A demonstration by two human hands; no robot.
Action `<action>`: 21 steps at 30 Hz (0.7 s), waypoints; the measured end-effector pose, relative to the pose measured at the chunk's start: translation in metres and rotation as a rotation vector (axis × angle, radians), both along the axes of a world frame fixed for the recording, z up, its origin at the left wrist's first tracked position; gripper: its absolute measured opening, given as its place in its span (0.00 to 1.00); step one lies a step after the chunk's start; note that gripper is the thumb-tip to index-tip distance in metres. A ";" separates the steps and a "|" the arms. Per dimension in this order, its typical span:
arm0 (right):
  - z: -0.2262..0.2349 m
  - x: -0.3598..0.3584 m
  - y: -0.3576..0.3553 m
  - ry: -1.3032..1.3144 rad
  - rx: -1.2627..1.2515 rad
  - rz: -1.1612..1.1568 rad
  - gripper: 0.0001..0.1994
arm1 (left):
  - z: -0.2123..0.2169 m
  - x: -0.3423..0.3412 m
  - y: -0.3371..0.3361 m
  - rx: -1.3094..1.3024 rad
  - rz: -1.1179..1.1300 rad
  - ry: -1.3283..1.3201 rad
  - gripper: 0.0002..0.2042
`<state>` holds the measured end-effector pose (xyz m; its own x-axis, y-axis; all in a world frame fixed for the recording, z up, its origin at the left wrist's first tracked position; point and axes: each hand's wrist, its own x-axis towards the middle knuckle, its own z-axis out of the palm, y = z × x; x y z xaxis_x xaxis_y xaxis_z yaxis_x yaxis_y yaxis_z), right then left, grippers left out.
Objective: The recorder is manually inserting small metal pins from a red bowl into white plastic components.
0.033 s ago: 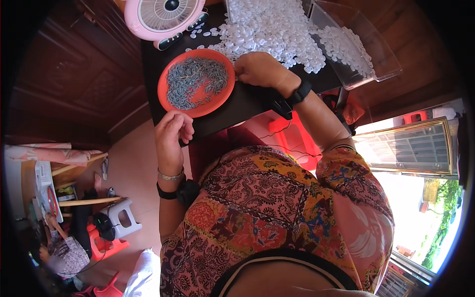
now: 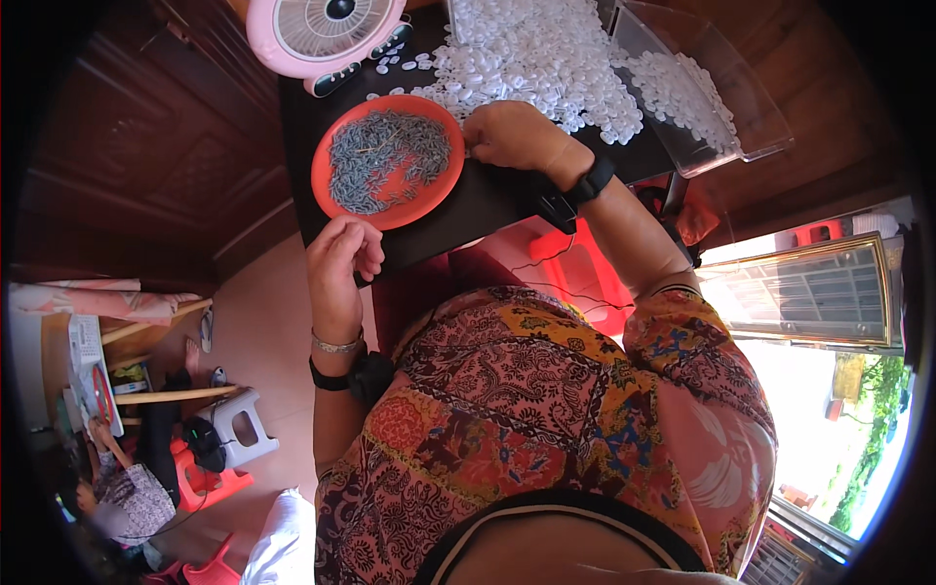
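An orange-red round plate (image 2: 408,211) holds a heap of small grey screw-like pieces (image 2: 366,161), with a bare patch near its middle. My left hand (image 2: 341,255) is by the plate's near rim, its fingers curled in; whatever they may hold is hidden. At the plate's right rim, my right hand (image 2: 517,139) has its fingers pressed together, low over the dark table. A tiny pale bit shows at those fingertips, too small to name. Just beyond this hand spreads a large pile of small white plastic pieces (image 2: 536,73).
A pink fan (image 2: 336,34) stands at the far left of the dark table (image 2: 439,239). At the far right, a clear plastic bin (image 2: 756,122) holds more white pieces. A red stool (image 2: 590,273) is below the table. Another person (image 2: 141,497) sits at lower left near a grey stool (image 2: 244,434).
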<state>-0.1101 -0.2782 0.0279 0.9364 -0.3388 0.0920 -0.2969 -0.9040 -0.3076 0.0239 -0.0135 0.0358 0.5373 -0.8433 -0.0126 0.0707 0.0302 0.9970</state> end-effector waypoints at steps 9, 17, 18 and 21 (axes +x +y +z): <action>0.004 0.006 -0.005 0.077 0.039 -0.006 0.07 | -0.021 -0.001 0.029 0.256 -0.443 -0.200 0.13; 0.000 0.001 -0.001 -0.011 0.055 -0.047 0.07 | -0.091 0.000 0.067 0.284 -0.473 -0.941 0.14; 0.001 -0.001 0.000 -0.037 0.025 -0.088 0.07 | -0.103 -0.002 0.065 0.287 -0.473 -0.944 0.14; 0.000 -0.009 -0.004 -0.124 -0.135 -0.197 0.06 | -0.125 -0.008 0.043 0.211 -0.429 -1.009 0.17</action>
<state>-0.1188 -0.2819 0.0279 0.8325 -0.4899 0.2586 -0.4384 -0.8680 -0.2332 0.0159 0.0294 -0.0890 0.0473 -0.9938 0.1005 -0.8105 0.0206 0.5853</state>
